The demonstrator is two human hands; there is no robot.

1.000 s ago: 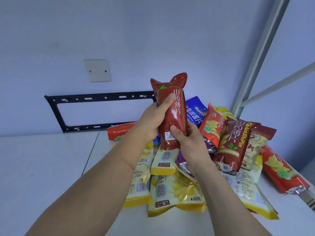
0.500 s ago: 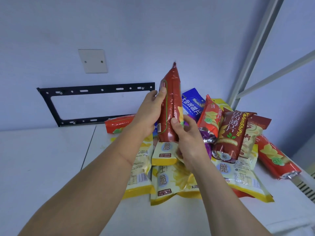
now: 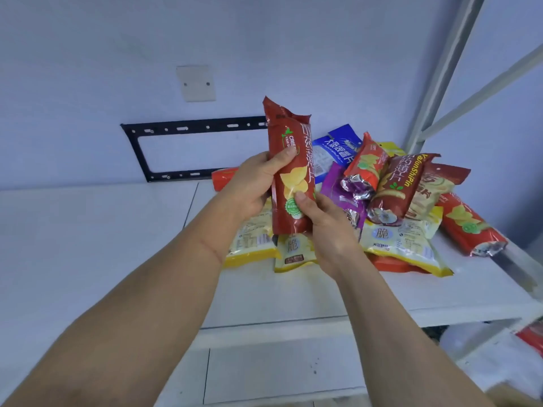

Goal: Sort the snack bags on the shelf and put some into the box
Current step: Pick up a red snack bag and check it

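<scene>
1. Centrally, we see a dark red yam crisp bag (image 3: 291, 171) held upright, above the front of the pile, in mid frame.
2. Left hand (image 3: 252, 183) wraps the bag's left edge, thumb across the front.
3. Right hand (image 3: 326, 230) grips the bag's lower right, thumb pressed on the green round label.
4. Snack pile (image 3: 390, 201) lies on the white shelf (image 3: 293, 289), right of centre: a blue bag (image 3: 338, 148), a purple bag (image 3: 340, 195), yellow bags (image 3: 402, 245), a second dark red yam bag (image 3: 396, 183).
5. An orange-red bag (image 3: 470, 227) lies at the pile's right edge.
6. Black wall bracket (image 3: 182, 127) and white wall plate (image 3: 196, 83) sit upper left of centre.
7. We see no box clearly; bottom right corner is blurred.
</scene>
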